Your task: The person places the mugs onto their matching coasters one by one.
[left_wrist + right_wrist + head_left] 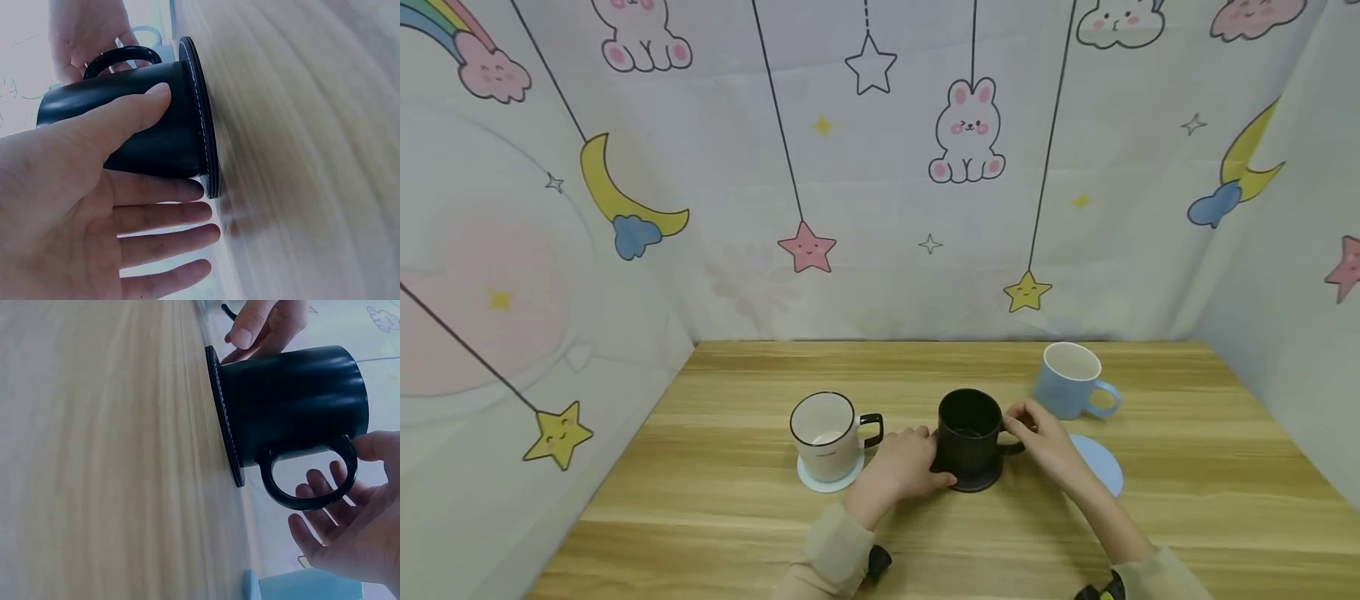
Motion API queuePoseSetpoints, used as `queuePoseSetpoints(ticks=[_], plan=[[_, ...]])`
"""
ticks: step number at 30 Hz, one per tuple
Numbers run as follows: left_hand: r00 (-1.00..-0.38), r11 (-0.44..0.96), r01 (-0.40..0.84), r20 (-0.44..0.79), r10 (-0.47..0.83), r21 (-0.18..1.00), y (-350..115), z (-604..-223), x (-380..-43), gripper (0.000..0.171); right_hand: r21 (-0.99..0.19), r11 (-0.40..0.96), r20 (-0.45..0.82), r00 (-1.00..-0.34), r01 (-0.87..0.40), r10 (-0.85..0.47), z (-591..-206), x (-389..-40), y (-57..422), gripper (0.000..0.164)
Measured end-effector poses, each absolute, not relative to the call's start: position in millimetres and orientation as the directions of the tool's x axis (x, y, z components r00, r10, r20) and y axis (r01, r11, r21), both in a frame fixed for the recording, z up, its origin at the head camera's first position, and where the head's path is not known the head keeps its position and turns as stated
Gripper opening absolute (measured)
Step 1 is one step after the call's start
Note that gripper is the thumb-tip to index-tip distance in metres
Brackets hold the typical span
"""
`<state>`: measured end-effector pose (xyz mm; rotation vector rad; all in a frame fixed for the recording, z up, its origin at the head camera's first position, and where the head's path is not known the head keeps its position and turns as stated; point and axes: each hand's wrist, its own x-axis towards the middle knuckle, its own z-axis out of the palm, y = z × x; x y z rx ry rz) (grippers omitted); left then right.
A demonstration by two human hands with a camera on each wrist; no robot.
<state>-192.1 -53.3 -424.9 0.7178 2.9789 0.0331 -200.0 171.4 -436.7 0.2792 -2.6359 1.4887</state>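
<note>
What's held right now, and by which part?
Black mug: left grip spans its lower body. Right grip is at the handle; whether it holds can't be told.

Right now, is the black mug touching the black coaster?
Touching: in the left wrist view, the black mug sits flat on the black coaster, no gap.

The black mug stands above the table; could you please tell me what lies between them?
A black coaster lies between the black mug and the table; both wrist views show it under the mug's base.
</note>
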Motion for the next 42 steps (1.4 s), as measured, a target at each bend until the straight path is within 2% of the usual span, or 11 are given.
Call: queuePoseSetpoints(ticks=[10,17,24,33,42], plan=[[-0.905,0.905,0.425,0.037,0.424,0.031,-52.0,-423.2,-179.6,0.056,-0.780,0.558,0.289,-0.954,-0.284,-0.082,-429.9,-190.8,185.1,0.020],[-0.919,0.915,0.391,0.105,0.380,0.104,-46.3,-420.8,-169.8,0.047,-0.778,0.559,0.311,-0.949,-0.286,-0.053,-429.0,-186.1,198.8,0.017],[-0.907,0.913,0.394,0.200,0.370,0.101,-41.0,-421.0,-164.1,0.040,-0.762,0.589,0.319,-0.948,-0.270,-0.022,-429.8,-184.0,211.4,0.015],[-0.883,0.891,0.446,0.210,0.420,0.091,-34.1,-417.0,-155.6,0.038,-0.743,0.610,0.329,-0.944,-0.277,-0.028,-424.2,-179.9,228.7,0.016],[-0.835,0.851,0.522,0.238,0.497,0.053,-24.0,-419.1,-149.0,0.031,-0.700,0.662,0.382,-0.924,-0.267,0.032,-426.7,-178.7,245.0,0.014]])
